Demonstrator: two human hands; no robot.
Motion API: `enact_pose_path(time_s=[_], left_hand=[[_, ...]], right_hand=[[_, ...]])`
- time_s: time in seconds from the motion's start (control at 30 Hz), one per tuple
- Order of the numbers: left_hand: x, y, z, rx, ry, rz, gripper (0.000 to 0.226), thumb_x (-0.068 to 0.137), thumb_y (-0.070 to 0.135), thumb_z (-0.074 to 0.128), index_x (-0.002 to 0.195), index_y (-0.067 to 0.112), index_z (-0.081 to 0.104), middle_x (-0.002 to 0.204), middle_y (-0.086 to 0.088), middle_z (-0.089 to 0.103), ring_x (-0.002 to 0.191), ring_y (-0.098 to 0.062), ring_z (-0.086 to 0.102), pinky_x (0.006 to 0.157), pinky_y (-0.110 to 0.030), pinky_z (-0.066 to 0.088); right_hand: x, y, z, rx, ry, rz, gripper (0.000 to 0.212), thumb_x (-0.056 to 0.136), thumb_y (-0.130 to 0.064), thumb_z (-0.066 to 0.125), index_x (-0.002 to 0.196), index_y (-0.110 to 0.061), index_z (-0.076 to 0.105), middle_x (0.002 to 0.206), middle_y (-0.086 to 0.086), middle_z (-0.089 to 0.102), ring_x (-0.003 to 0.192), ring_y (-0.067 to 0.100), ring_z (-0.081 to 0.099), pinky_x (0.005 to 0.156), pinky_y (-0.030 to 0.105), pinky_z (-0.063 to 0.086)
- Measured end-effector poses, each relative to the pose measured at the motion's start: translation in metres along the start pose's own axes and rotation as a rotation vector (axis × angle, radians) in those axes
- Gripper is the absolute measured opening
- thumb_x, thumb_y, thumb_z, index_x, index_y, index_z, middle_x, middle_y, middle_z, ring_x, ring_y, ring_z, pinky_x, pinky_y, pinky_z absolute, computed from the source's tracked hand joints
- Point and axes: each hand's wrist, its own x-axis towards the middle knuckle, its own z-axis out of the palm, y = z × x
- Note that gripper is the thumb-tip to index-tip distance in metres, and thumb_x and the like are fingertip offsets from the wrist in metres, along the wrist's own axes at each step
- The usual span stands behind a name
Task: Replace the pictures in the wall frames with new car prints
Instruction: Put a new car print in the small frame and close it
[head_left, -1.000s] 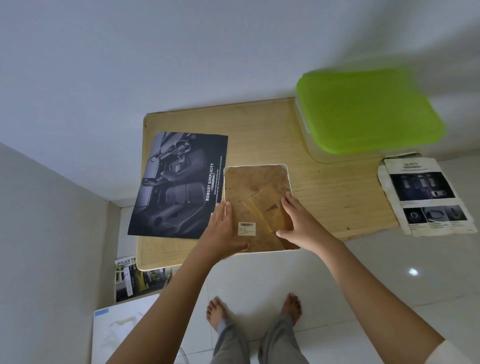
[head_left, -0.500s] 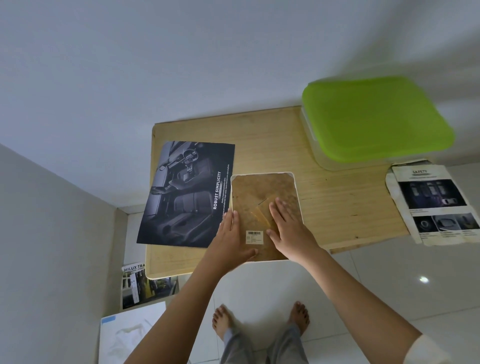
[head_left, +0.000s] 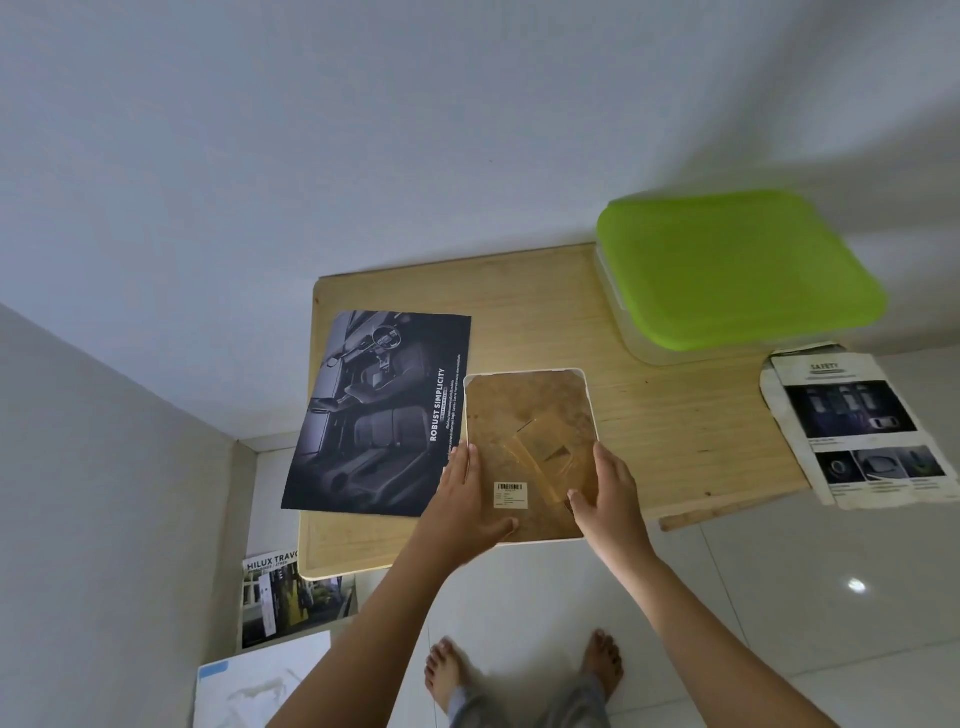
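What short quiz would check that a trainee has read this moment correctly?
1. True or false: the picture frame lies with its glass side up.
2. Which thing lies on the wooden table to the left of the frame? A) a green-lidded box B) a dark car print C) a pair of scissors
3. Fill in: the left hand and the right hand each hold one ____ edge of the frame.

Key: 1 false; 2 B; 3 side.
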Motion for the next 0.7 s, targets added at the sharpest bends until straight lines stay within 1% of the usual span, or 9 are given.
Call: enact_pose_path(time_s=[0.1, 0.23, 0.3, 0.37, 0.4, 0.47, 0.53, 0.6, 0.7], left_hand=[[0.000, 0.001, 0.000, 0.014, -0.002, 0.015, 0.109, 0.082, 0.053, 0.059, 0.144, 0.012, -0.021, 0.155, -0.002, -0.022, 0.143, -0.022, -0.016, 0.117, -0.038, 0.004], [0.001, 0.001, 0.001, 0.011, -0.014, 0.038, 0.111, 0.081, 0.048, 0.064, 0.144, 0.011, -0.020, 0.155, -0.002, -0.021, 0.143, -0.023, -0.014, 0.117, -0.038, 0.006], [0.001, 0.001, 0.001, 0.007, -0.028, 0.046, 0.112, 0.081, 0.047, 0.064, 0.144, 0.011, -0.020, 0.155, -0.001, -0.021, 0.143, -0.022, -0.014, 0.117, -0.039, 0.007], [0.001, 0.001, 0.000, 0.007, -0.042, 0.058, 0.112, 0.081, 0.047, 0.064, 0.144, 0.011, -0.021, 0.155, -0.001, -0.022, 0.143, -0.022, -0.014, 0.117, -0.039, 0.008], [0.001, 0.000, 0.000, 0.010, -0.047, 0.064, 0.112, 0.081, 0.047, 0.064, 0.144, 0.011, -0.021, 0.155, -0.001, -0.022, 0.143, -0.022, -0.014, 0.117, -0.039, 0.007], [0.000, -0.001, 0.000, 0.014, -0.055, 0.066, 0.113, 0.081, 0.048, 0.064, 0.144, 0.011, -0.022, 0.154, -0.001, -0.023, 0.143, -0.022, -0.014, 0.117, -0.038, 0.007], [0.001, -0.003, 0.000, 0.005, -0.054, 0.052, 0.113, 0.080, 0.051, 0.063, 0.144, 0.012, -0.022, 0.154, -0.001, -0.023, 0.143, -0.022, -0.014, 0.117, -0.038, 0.007], [0.001, -0.003, -0.001, 0.002, -0.050, 0.040, 0.113, 0.079, 0.055, 0.061, 0.144, 0.012, -0.021, 0.155, -0.001, -0.022, 0.144, -0.022, -0.014, 0.117, -0.039, 0.007], [-0.001, -0.004, -0.003, 0.000, -0.058, 0.032, 0.111, 0.081, 0.059, 0.057, 0.145, 0.012, -0.020, 0.155, -0.002, -0.021, 0.144, -0.022, -0.014, 0.118, -0.040, 0.007]], right_hand=[[0.007, -0.001, -0.009, 0.101, 0.027, 0.104, 0.074, 0.080, -0.009, 0.067, 0.144, -0.012, 0.029, 0.142, 0.007, 0.034, 0.132, 0.022, 0.033, 0.104, 0.027, 0.030], [0.012, 0.007, -0.020, 0.262, 0.026, 0.171, 0.074, 0.070, -0.004, 0.075, 0.135, -0.020, 0.043, 0.119, 0.006, 0.055, 0.104, 0.017, 0.055, 0.092, 0.029, 0.045], [0.010, 0.007, -0.024, 0.340, 0.028, 0.177, 0.066, 0.073, 0.002, 0.071, 0.132, -0.017, 0.047, 0.103, 0.000, 0.060, 0.088, 0.010, 0.057, 0.080, 0.020, 0.047], [0.009, 0.005, -0.027, 0.391, 0.038, 0.154, 0.055, 0.075, 0.007, 0.067, 0.124, -0.013, 0.052, 0.092, -0.005, 0.059, 0.076, 0.000, 0.054, 0.067, 0.011, 0.042], [0.009, 0.005, -0.027, 0.413, 0.038, 0.149, 0.051, 0.076, 0.008, 0.065, 0.121, -0.014, 0.053, 0.089, -0.007, 0.058, 0.074, -0.003, 0.051, 0.064, 0.011, 0.041], [0.010, 0.003, -0.027, 0.464, 0.028, 0.149, 0.052, 0.077, 0.007, 0.064, 0.120, -0.018, 0.050, 0.090, -0.009, 0.055, 0.076, -0.002, 0.049, 0.065, 0.015, 0.040], [0.012, 0.002, -0.024, 0.515, 0.023, 0.152, 0.058, 0.078, 0.004, 0.064, 0.128, -0.019, 0.046, 0.099, -0.006, 0.057, 0.082, 0.003, 0.052, 0.071, 0.021, 0.040], [0.014, 0.001, -0.022, 0.562, 0.019, 0.142, 0.061, 0.079, 0.002, 0.062, 0.133, -0.021, 0.043, 0.102, -0.007, 0.058, 0.086, 0.000, 0.054, 0.072, 0.018, 0.040], [0.016, -0.005, -0.024, 0.691, 0.046, 0.107, 0.059, 0.080, 0.005, 0.061, 0.133, -0.017, 0.048, 0.108, 0.006, 0.063, 0.095, 0.015, 0.060, 0.075, 0.016, 0.047]])
